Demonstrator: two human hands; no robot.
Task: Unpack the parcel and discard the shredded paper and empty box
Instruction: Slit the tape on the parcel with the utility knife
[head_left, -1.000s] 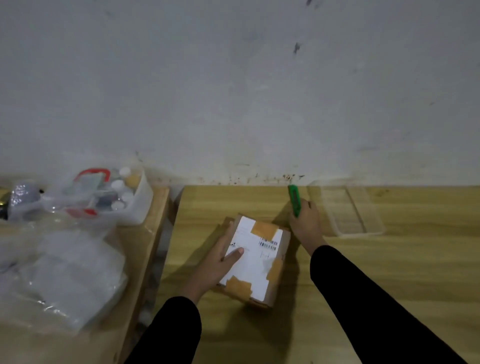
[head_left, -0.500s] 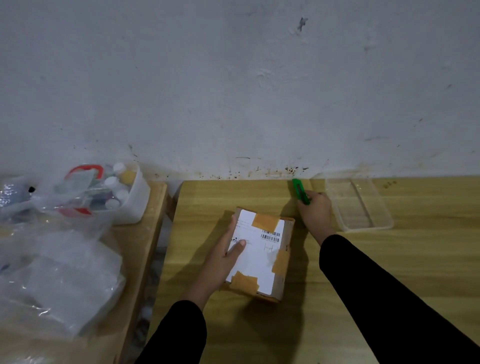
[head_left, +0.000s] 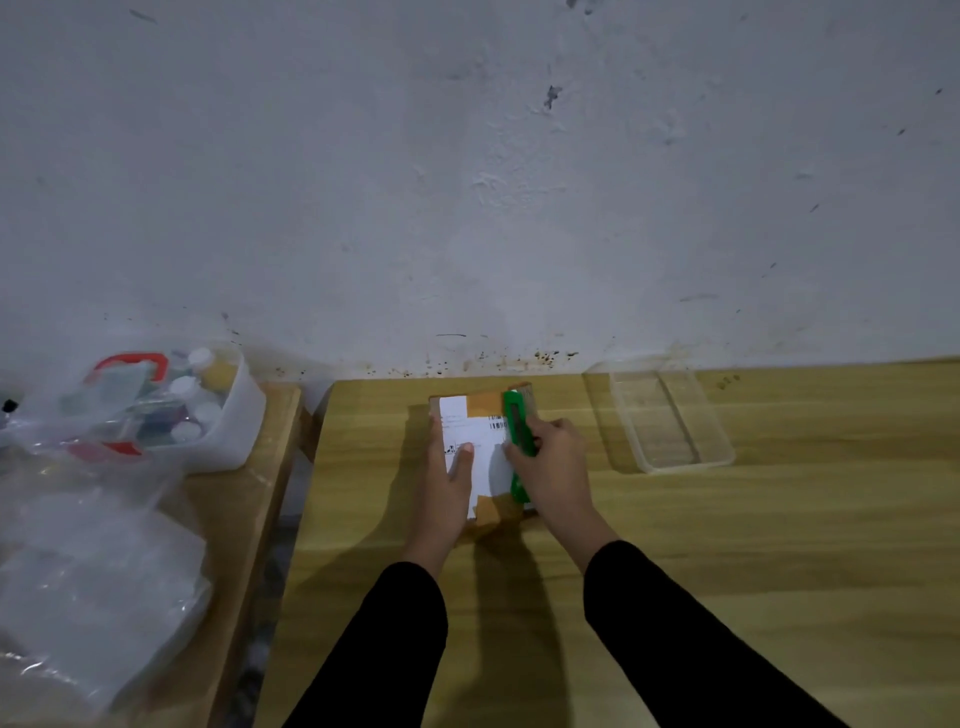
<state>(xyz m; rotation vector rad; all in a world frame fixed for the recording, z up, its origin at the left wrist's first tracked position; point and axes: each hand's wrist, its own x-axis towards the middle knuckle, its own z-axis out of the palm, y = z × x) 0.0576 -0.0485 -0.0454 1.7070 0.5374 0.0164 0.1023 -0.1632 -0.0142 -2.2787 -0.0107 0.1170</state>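
Black sleeves (head_left: 395, 649): both arms reach in from the near edge of the wooden table (head_left: 779, 545).
Left hand (head_left: 447, 483): clasps the parcel (head_left: 470, 415) by its left wall, thumb across the white label; steadies it.
Right hand (head_left: 558, 467): clenched round the green cutter (head_left: 517, 421), which lies along the parcel's right top edge, tip away from the person. Blade too small to make out.
Parcel position: flat on the table, between the hands, near the far edge; taped shut.
Handling (judged): light, stiff card; smooth label and tape may let it skid under a push. Hold by the side walls, off the cut line.
Hazard (judged): left thumb lies close to the cutter.
Plastic bags (head_left: 93, 582): crumpled on the side table (head_left: 234, 519), well apart.
White tub (head_left: 228, 426): holds small bottles, behind the bags.
Clear tray (head_left: 665, 415): right of the parcel, apart; not obstructing.
Wall (head_left: 467, 182): scuffed grey, just behind. No bin in view.
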